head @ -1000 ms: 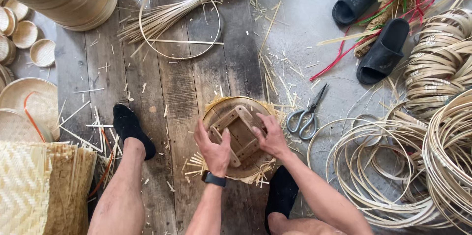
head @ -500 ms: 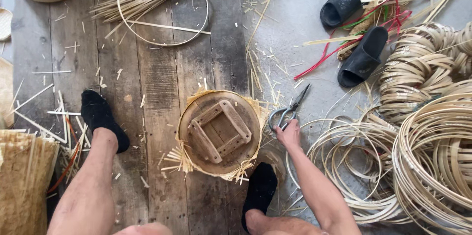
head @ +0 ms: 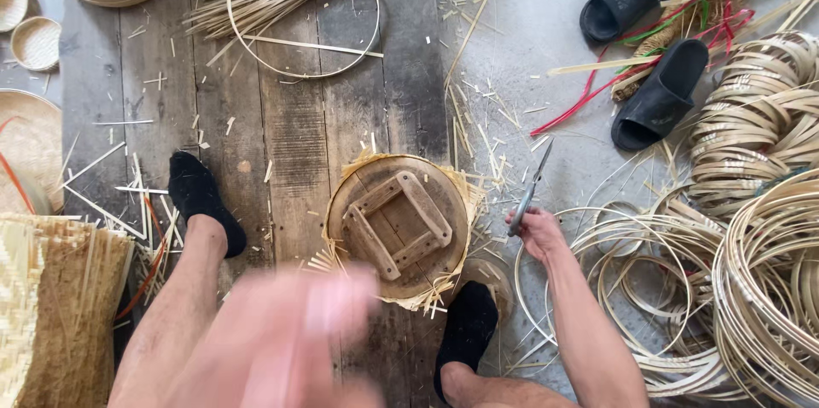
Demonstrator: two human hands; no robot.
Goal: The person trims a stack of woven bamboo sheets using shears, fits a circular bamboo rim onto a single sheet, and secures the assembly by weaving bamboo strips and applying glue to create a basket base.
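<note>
right hand [head: 537,233]: closed around the handles of the scissors [head: 527,190], blades pointing far, lifted right of the round wooden mould [head: 397,224].
left hand [head: 290,331]: blurred, near the camera; grip cannot be told.
mould: on the plank floor [head: 290,143] between 2 socked feet, woven basket edge under it.

Two hands: the right hand [head: 536,229] grips one pair of scissors [head: 529,189]; the left hand [head: 290,331] is one blur near the lens. One round mould [head: 398,224] lies between two socked feet [head: 202,197] [head: 467,323]; two black slippers [head: 627,0] [head: 661,94] lie upper right. One loose hoop [head: 303,8] on the planks; two small baskets [head: 10,2] [head: 38,43] at the left edge; one woven mat [head: 47,306]; the coiled hoops [head: 768,229] are too many to count.
</note>
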